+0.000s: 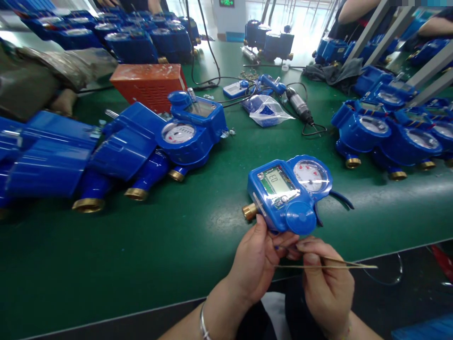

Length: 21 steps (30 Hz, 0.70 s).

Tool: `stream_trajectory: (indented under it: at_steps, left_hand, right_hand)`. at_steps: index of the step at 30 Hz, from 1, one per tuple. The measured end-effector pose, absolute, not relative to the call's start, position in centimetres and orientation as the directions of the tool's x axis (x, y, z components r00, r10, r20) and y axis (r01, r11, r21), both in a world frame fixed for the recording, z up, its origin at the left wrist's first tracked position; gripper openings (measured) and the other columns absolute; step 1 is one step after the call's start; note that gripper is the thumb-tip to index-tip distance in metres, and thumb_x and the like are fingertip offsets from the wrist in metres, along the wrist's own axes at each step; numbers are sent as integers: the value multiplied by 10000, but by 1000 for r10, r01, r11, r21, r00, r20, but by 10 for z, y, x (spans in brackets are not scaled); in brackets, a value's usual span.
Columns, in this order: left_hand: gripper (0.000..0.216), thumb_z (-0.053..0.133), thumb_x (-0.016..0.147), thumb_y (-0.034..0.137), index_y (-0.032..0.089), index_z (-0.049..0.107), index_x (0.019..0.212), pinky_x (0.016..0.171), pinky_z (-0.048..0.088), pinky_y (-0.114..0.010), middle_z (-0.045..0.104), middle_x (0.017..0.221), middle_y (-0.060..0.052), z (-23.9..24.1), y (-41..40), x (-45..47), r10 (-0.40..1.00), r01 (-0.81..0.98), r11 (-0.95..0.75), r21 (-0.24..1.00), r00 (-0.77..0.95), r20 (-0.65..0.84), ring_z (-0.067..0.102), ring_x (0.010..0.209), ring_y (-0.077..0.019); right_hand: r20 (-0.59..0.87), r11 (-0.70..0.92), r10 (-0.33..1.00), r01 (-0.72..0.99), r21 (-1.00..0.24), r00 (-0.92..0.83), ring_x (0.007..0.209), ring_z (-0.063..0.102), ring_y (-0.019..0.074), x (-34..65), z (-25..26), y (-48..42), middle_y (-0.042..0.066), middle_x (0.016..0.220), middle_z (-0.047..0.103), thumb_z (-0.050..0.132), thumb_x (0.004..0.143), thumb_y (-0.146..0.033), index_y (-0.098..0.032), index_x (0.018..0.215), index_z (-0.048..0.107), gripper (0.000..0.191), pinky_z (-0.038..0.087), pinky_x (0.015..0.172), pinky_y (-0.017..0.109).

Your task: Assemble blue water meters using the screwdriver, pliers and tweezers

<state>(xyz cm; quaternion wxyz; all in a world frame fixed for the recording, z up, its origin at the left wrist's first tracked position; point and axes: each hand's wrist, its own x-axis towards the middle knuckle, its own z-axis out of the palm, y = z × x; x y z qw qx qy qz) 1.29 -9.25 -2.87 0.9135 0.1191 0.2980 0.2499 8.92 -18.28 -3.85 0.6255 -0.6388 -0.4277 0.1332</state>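
Note:
A blue water meter [288, 191] with a lit display and a round dial lies on the green bench near its front edge. My left hand [255, 262] is closed just below it, thumb against the meter's lower edge, pinching something small I cannot make out. My right hand [327, 283] is closed on thin metal tweezers [329, 262]; their tips point left toward my left fingers.
Several blue water meters [123, 151] lie in a row at left and others [389, 132] at right. A red box [148, 85], a plastic bag [265, 111], a power screwdriver [299, 106] and cables sit behind. Other people's arms [357, 12] show at the far edge.

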Motion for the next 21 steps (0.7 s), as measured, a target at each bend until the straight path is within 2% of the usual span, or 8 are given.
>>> stream_trajectory:
  at_steps: [3,5,8,12,17,21]
  left_hand:
    - [373,416,934,385,82,597,1053,815,517,-338,692,987,-162,-27,-90,11,518,-370,854,366,672,-529,667,911,-241]
    - [365,434,929,376,81,583,1085,879,499,-383,679,1042,-178,-24,-85,8,518,-357,854,379,661,-544,658,950,-261]
    - [361,441,926,367,76,576,1091,886,498,-414,674,1044,-195,-20,-78,2,503,-315,861,399,646,-575,658,951,-277]
    - [334,456,922,340,85,577,1100,869,503,-426,676,1026,-190,-14,-76,-3,492,-296,867,401,642,-588,659,926,-269]
    - [249,469,918,257,146,580,1111,744,524,-367,669,1010,-132,-11,-80,0,571,-381,821,425,535,-623,646,810,-200]
    - [188,457,913,239,173,619,981,631,489,-294,664,882,-75,-11,-89,7,643,-492,758,429,453,-617,608,732,-173]
  right_hand:
    - [390,197,708,365,-910,588,758,614,160,92,-36,-188,32,832,643,468,871,-110,-210,972,616,205,499,650,292]
    - [434,271,677,348,-898,594,727,609,165,100,-31,-190,36,814,640,470,874,-112,-207,993,619,213,481,634,310]
    - [484,338,603,346,-875,635,691,597,175,120,-18,-189,43,795,635,481,881,-146,-206,970,628,181,451,601,327]
    - [518,245,540,466,-850,663,783,599,206,155,3,-180,62,852,626,504,878,-194,-197,871,637,133,454,659,362]
    - [500,208,704,527,-824,505,907,589,201,181,18,-165,61,974,617,469,890,-160,-199,894,609,145,455,794,390]
    - [452,183,813,575,-797,367,910,593,181,184,20,-156,45,952,634,456,897,-164,-206,910,577,129,463,810,363]
